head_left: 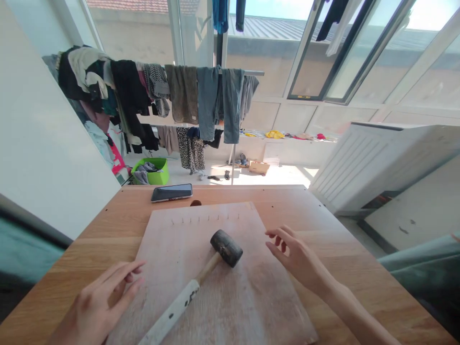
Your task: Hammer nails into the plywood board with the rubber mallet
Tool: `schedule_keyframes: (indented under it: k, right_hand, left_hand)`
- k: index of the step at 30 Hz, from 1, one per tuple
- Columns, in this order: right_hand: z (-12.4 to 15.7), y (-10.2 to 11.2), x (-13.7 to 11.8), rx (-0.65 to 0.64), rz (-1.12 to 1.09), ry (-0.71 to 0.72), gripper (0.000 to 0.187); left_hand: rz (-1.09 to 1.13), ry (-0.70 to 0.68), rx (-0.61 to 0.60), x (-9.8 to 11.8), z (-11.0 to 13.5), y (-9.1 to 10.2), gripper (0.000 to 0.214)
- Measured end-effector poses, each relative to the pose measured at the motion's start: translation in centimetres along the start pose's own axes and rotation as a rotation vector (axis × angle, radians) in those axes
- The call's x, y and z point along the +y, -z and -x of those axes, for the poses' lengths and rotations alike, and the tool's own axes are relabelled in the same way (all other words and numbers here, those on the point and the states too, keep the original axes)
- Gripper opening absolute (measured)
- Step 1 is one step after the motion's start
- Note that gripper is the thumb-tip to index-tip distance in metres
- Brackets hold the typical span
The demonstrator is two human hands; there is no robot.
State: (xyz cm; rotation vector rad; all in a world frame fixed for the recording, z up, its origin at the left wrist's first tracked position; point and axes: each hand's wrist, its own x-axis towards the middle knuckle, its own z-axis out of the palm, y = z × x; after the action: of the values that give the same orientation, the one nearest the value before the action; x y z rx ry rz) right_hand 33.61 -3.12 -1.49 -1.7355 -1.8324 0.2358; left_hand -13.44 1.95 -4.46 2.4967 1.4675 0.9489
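Note:
A rubber mallet with a black head and a white-wrapped wooden handle lies slantwise on a pale wooden board. Toward the board's far edge, several thin nails stand in a row. My left hand is at the board's left edge, fingers stretched out and holding nothing. On the other side, my right hand hovers by the board's right edge, its fingers loosely bent and apart, with nothing in them. Neither hand touches the mallet.
The board rests on a wooden table. A phone lies at the table's far left, near a small dark round thing. Beyond stand a rack of hanging clothes, a green basket and a white cabinet.

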Motion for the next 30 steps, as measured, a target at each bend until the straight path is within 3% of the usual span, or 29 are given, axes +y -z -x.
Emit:
schedule_keyframes:
  k: [3, 5, 8, 10, 13, 19, 24, 30]
  right_hand:
    - [-5.7, -2.1, -0.6, -0.085, -0.154, 0.062, 0.023]
    - [-8.9, -3.3, -1.1, -0.159, -0.184, 0.075, 0.026]
    - [-12.0, -3.6, -2.0, -0.304, -0.095, 0.173, 0.010]
    - [-13.1, -3.2, -2.5, -0.297, -0.055, 0.232, 0.014]
    - [-13.8, -2.7, -2.9, -0.260, -0.074, 0.209, 0.011]
    - [-14.0, -4.0, -4.2, -0.487, 0.016, 0.241, 0.014]
    - [-14.9, -3.8, -5.1, -0.435, -0.047, 0.242, 0.016]
    - [-15.1, -5.1, -6.7, -0.523, 0.051, 0.212, 0.017]
  left_hand:
    - [0.161, 0.205, -0.022, -0.7, -5.0, -1.4, 0.046]
    - [0.239, 0.284, -0.149, -0.9, -8.2, -2.5, 0.059]
    - [0.319, 0.264, -0.245, -1.0, -11.6, -3.8, 0.067]
    - [0.366, 0.252, -0.307, -1.0, -12.9, -4.2, 0.063]
    - [0.422, 0.268, -0.367, -1.2, -13.8, -4.2, 0.057]
    - [0.494, 0.269, -0.374, -0.8, -13.5, -4.1, 0.059]
    - [0.486, 0.227, -0.327, -0.2, -13.6, -5.2, 0.048]
    - [0.514, 0.140, -0.337, 0.7, -14.7, -6.0, 0.042]
